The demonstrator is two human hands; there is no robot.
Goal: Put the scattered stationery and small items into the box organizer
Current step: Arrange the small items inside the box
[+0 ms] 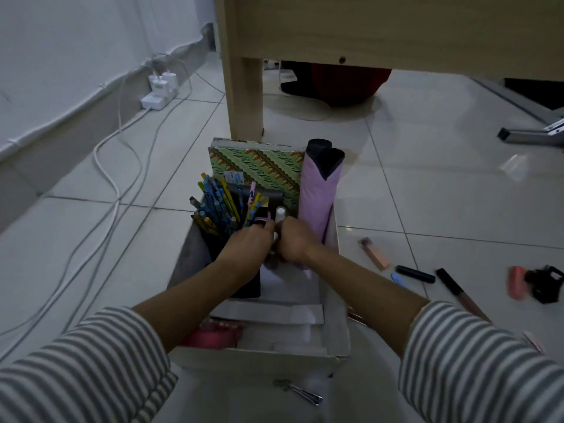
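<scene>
Our right hand [294,242] pinched white bottle [280,214]; left hand [248,248] curled, hold unclear. Crowded box [338,326]: we feared bottle tipping.

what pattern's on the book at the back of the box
Book: green and brown diagonal zigzag bands, head view.

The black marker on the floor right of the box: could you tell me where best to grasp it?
Pinch the black marker mid-barrel from above, fingers across its narrow width. It lies flat on the floor, and a small blue item crowds its left end, so the middle is freest.
</scene>
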